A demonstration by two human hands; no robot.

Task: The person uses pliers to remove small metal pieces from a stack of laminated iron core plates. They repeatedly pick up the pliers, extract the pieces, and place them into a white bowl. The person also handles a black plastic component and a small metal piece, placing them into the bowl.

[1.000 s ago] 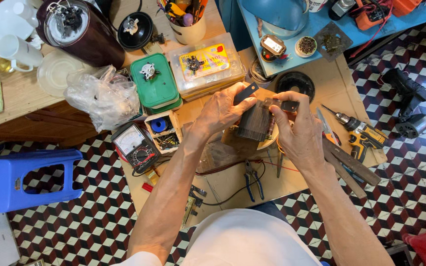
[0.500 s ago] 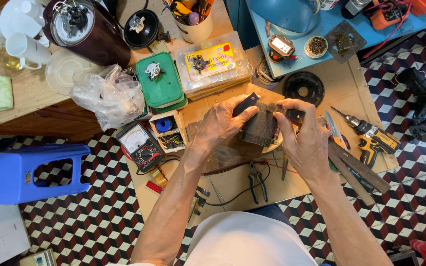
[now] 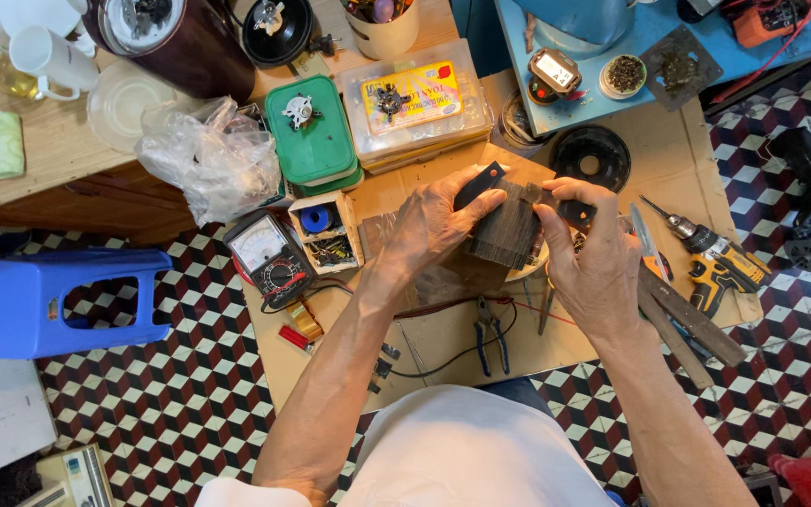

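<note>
Dark laminated metal block [image 3: 504,235], gripped from both sides over the middle of the cardboard sheet [image 3: 443,338] spread on the floor. Left hand [image 3: 434,225] clasped against the block's left face, fingers [image 3: 457,188] curled shut around it, a black strip [image 3: 479,184] poking up between them. Right hand [image 3: 598,258] closed on the block's right edge, thumb and forefinger pinched at its top corner. Toward the sheet's near edge, blue-handled pliers [image 3: 490,330] lying flat. At its left edge, an analogue multimeter [image 3: 269,255], just beside a small open box of parts [image 3: 326,230]. Along the far edge, a green lidded box [image 3: 312,131] and a clear plastic case [image 3: 415,103] side by side. Close to the right edge, a yellow cordless drill [image 3: 715,258]. Off the sheet on the checkered floor, well left, a blue plastic stool [image 3: 58,300].
</note>
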